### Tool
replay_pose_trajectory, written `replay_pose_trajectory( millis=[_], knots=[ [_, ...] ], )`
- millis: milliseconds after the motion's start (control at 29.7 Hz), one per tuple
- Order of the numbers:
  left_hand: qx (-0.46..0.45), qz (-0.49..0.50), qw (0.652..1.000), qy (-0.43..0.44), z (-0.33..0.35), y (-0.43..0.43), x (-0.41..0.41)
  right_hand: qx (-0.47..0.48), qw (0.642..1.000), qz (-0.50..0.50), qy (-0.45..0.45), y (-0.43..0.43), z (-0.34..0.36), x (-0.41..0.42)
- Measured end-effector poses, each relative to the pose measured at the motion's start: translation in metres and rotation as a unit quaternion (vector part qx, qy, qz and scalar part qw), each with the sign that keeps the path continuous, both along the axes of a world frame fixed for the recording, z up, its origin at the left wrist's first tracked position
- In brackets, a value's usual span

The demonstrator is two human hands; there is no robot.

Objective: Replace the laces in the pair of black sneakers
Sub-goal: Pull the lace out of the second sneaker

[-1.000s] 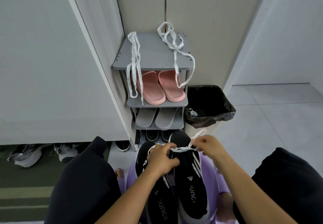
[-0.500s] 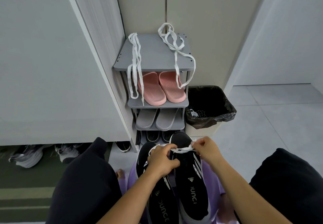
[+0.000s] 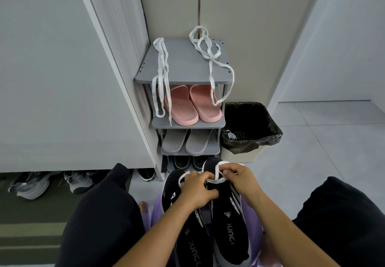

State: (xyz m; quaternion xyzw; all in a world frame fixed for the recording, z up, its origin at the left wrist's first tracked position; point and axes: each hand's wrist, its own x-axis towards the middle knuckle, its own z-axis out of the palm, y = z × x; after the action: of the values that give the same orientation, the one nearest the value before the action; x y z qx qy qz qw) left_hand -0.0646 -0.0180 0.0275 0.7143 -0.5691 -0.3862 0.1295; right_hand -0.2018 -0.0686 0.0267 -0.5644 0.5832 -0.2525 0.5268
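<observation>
Between the knees, on a purple stool (image 3: 156, 211), 2 black sneakers (image 3: 229, 231) lie side by side, toes fwd. L hand (image 3: 196, 190) & R hand (image 3: 241, 180) each pinch the white lace (image 3: 216, 181), which spans the right-side shoe's toe end between both grips.

The left hand (image 3: 198, 191) and right hand (image 3: 239, 180) are bare, as are both forearms (image 3: 158, 231). Black trousers (image 3: 100, 214) cover the knees. Bare toes (image 3: 143, 206) show in a purple slipper (image 3: 146, 217).
</observation>
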Motion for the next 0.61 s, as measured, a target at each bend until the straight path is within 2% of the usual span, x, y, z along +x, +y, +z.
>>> replay_pose_trajectory(
  millis=[101,202,270,371,438,539,607],
  knots=[
    [-0.029,0.095,0.987,0.124,-0.003,-0.005,0.001,0.002,1.0,-0.019,0.017,-0.005,-0.003,-0.003],
    [-0.068,0.248,0.928,0.268,-0.003,-0.009,0.002,0.006,0.998,-0.021,0.061,-0.008,-0.011,-0.006],
    [-0.097,0.293,0.903,0.3,-0.002,-0.008,0.001,-0.017,0.995,0.005,0.096,-0.006,-0.012,-0.005],
    [-0.105,0.28,0.912,0.282,-0.007,-0.005,-0.003,-0.057,0.987,0.035,0.146,-0.003,-0.012,-0.002],
    [-0.107,0.295,0.904,0.289,-0.009,-0.004,-0.003,-0.061,0.992,-0.016,0.114,-0.004,-0.013,-0.001],
    [-0.116,0.361,0.859,0.344,-0.004,-0.004,0.002,-0.067,0.981,-0.179,-0.016,-0.012,-0.002,-0.008],
    [-0.122,0.377,0.849,0.35,-0.002,-0.004,0.004,-0.064,0.974,-0.211,-0.052,-0.015,0.006,-0.014]
  ],
)
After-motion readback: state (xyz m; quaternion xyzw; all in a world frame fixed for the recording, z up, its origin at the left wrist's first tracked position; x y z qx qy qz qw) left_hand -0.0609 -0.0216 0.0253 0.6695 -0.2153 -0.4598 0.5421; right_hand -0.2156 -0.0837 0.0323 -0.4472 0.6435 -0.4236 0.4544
